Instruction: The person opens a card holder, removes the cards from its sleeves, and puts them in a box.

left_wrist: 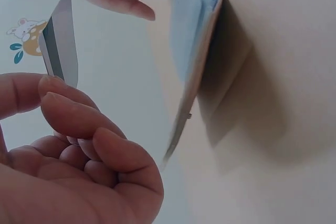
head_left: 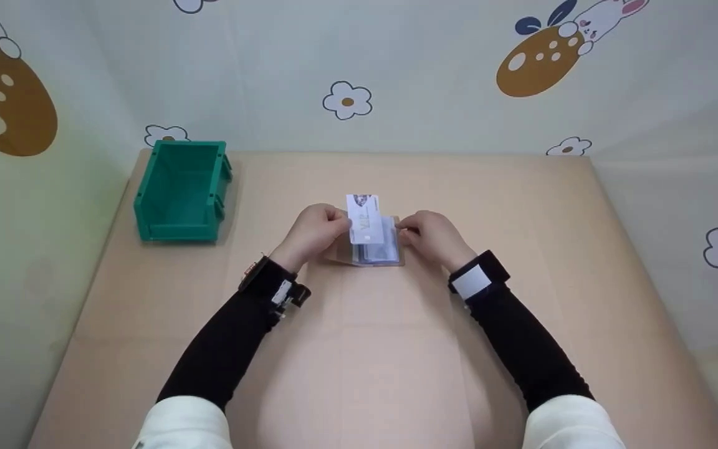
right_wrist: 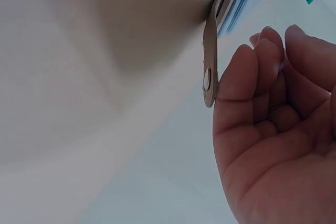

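Note:
My left hand [head_left: 318, 227] pinches a white card [head_left: 364, 218] by its left edge, between thumb and fingers. The card stands upright above an open card holder [head_left: 381, 252]. A dark stripe marks the card's back in the left wrist view. Tan covers and clear sleeves make up the holder. At the holder's right edge is my right hand [head_left: 434, 234], its fingers loosely bent. One finger of it touches the holder's snap strap [right_wrist: 210, 66] in the right wrist view. No grip on the strap shows there, as thumb and fingertips stand slightly apart.
A green plastic bin [head_left: 181, 193] stands at the table's back left corner. The tan tabletop [head_left: 396, 362] meets patterned curtains [head_left: 421, 93] at the back and on both sides.

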{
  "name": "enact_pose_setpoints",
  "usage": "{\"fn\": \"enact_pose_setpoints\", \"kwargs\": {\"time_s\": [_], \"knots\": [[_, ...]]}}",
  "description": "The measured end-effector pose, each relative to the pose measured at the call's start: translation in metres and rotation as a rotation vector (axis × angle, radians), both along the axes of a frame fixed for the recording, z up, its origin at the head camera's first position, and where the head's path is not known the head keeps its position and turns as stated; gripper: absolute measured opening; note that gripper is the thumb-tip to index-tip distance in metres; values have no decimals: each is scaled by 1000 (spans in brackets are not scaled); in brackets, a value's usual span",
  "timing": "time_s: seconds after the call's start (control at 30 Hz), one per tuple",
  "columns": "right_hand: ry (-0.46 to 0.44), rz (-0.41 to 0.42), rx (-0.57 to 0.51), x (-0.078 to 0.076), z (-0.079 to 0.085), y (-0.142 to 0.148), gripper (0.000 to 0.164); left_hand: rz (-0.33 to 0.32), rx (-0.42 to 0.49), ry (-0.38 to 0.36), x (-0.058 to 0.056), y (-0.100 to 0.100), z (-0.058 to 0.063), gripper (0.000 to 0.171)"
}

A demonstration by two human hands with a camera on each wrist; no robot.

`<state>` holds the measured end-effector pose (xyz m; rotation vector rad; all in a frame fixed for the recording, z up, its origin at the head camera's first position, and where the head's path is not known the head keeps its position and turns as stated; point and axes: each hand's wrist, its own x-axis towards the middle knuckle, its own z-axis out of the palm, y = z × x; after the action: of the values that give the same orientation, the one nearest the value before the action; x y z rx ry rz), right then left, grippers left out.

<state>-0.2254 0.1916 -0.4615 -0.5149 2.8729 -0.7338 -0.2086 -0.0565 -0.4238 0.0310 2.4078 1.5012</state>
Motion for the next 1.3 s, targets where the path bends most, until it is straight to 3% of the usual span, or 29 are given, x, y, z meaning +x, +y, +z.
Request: {"fn": "enact_pose_setpoints", "kwargs": {"time_s": [0.23, 0.4, 0.7, 0.87, 1.03, 1.3], "knots": [[-5, -1, 3, 0, -4, -1, 21, 2, 20, 8, 3, -7, 15, 13], [7, 11, 3, 0, -7, -4, 20, 20, 17, 35, 3, -24, 27, 13], [21, 15, 25, 1, -9, -5, 20, 75, -92, 26, -2, -83, 44, 22], [27, 32, 33, 1, -11, -6, 25, 131, -151, -20, 1, -117, 54, 31], [50, 43, 43, 1, -12, -7, 28, 197, -186, -68, 0, -145, 56, 34], [70, 48, 64, 2, -14, -10, 27, 200, -300, -80, -8, -186, 64, 43]]}}
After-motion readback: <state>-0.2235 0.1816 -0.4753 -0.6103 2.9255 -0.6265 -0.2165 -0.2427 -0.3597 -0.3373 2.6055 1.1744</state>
